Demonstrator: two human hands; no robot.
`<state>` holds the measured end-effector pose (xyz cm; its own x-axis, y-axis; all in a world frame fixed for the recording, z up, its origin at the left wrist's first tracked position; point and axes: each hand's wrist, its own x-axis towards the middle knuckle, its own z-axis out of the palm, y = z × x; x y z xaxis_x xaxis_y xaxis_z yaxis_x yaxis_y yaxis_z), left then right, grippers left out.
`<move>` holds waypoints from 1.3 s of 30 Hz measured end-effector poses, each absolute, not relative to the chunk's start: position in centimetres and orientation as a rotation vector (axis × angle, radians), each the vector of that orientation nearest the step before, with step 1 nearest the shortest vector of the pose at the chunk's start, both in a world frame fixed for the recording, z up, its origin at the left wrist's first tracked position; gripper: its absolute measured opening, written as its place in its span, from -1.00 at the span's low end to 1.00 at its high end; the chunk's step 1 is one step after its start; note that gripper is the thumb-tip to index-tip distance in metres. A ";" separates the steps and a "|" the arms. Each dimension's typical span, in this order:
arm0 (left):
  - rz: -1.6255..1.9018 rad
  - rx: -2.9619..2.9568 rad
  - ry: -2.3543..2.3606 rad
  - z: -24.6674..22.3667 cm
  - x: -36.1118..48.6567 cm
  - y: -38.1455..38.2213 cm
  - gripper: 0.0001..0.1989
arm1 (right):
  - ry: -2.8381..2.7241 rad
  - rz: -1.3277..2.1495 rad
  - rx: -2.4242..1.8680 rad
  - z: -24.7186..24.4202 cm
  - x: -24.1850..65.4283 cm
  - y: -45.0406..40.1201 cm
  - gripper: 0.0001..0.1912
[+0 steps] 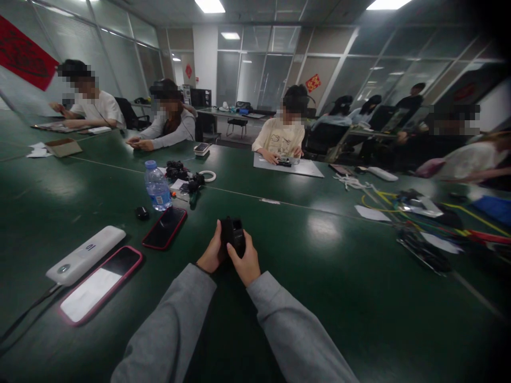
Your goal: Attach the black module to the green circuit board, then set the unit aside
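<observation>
Both of my hands hold a small black device (233, 235) over the green table (319, 276). My left hand (212, 251) is closed on its left side, and my right hand (246, 258) grips its right side with the thumb across the near face. A small square window shows near the device's top right. To the left of my hands lies a dark phone in a red case (165, 227). Behind that phone stands a clear water bottle with a blue cap (157, 187). A small black object (142, 213) sits beside the bottle.
A white power bank (86, 255) with a cable and a pink-cased phone (101, 284) lie at the left. Black parts (178, 171) and a white ring (208, 175) are beyond the bottle. Cables (423, 207) clutter the right. Several people sit around the table.
</observation>
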<state>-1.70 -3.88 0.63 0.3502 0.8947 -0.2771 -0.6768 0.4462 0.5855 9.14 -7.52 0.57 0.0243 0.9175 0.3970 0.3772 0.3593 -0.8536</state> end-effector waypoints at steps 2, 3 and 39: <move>1.093 0.392 0.633 0.4 -1.8 -3.8 -0.33 | -1.583 0.578 -1.196 1.0 9.0 -7.8 -0.39; 1.115 0.387 0.641 0.4 -1.9 -3.7 -0.34 | -1.589 0.542 -1.190 1.2 9.0 -7.8 -0.39; 1.052 0.474 0.503 1.2 -2.4 -4.5 -0.37 | -1.379 0.525 -1.401 -1.7 14.8 -4.6 -0.38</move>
<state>-2.44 -4.53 1.16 0.4056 0.8995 -0.1622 -0.6910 0.4179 0.5898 14.79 -4.61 -1.74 0.2383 0.9064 0.3489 0.4445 0.2176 -0.8689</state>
